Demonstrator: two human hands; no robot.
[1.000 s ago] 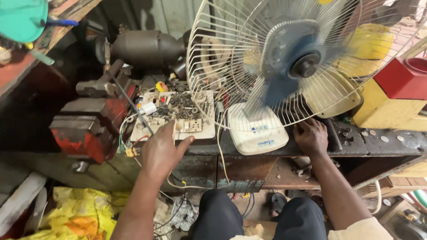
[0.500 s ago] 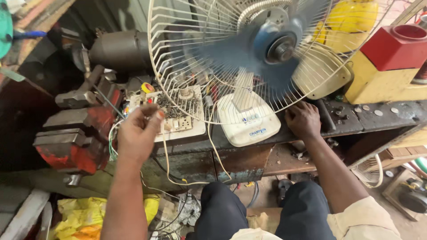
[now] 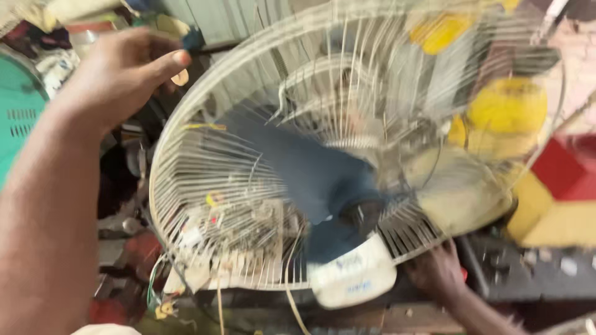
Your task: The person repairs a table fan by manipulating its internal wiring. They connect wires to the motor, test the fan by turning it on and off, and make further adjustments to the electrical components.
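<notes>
From my head camera, everything is smeared with blur, but my left hand (image 3: 121, 71) is raised high at the upper left, fingers curled loosely inward with the thumb stretched out toward the right; I cannot tell whether anything sits inside that curl. It is just beside the top-left rim of the table fan (image 3: 347, 180), whose cream wire guard fills most of the view and tilts over toward me. Behind the wires, the dark blue blade (image 3: 292, 167) spreads left from the hub. My right hand (image 3: 437, 270) is low on the right, fingers bent against the bench edge close by the fan's white base (image 3: 354, 276); how tightly they close is lost in blur. Through the lower left of the guard I see a cluttered tray of small parts (image 3: 230, 232), and wires (image 3: 158, 291) hang below it. A red box (image 3: 568, 170) sits far right.
</notes>
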